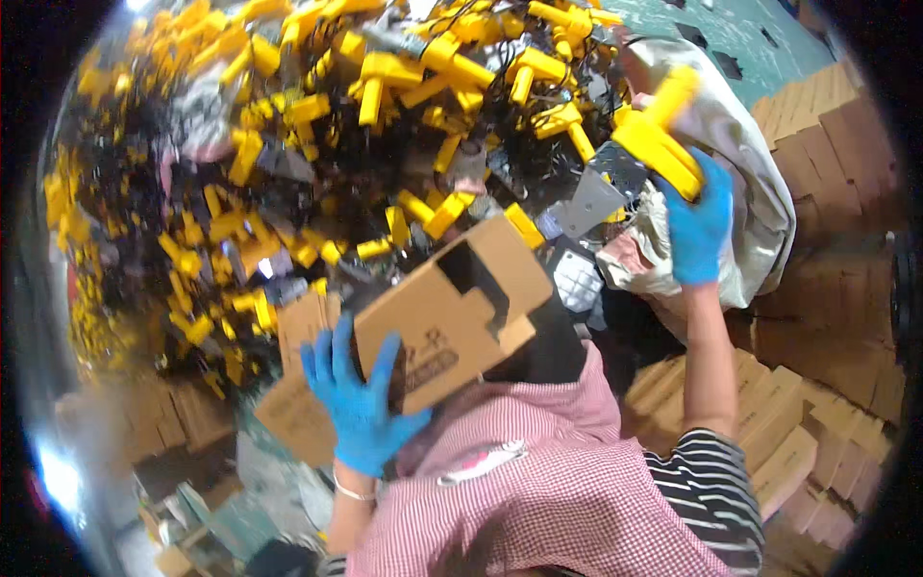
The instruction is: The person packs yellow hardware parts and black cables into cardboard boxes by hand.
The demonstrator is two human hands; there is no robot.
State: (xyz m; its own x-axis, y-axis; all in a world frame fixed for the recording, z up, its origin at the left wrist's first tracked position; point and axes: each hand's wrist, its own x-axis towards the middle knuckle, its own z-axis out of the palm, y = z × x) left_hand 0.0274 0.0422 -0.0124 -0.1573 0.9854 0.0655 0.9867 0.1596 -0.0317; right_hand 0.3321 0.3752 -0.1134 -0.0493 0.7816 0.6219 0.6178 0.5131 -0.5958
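Note:
My left hand [361, 399], in a blue glove, has its fingers spread over the near left end of an open cardboard box [433, 337]. The box lies tilted at my lap, flaps up at its far right end; I cannot tell how firmly the hand touches it. Out to the right, my right hand [700, 216], also gloved in blue, is closed around a yellow T-shaped plastic device [663, 144]. A dark panel with a grey bracket [591, 200] is beside that device; whether they are joined is unclear.
A large heap of yellow T-shaped devices [385, 82] with black cables spreads ahead and left. A whitish sack [755, 183] stands beside my right hand. Stacked cardboard boxes [817, 163] line the right, and more flat boxes [769, 413] lie at lower right.

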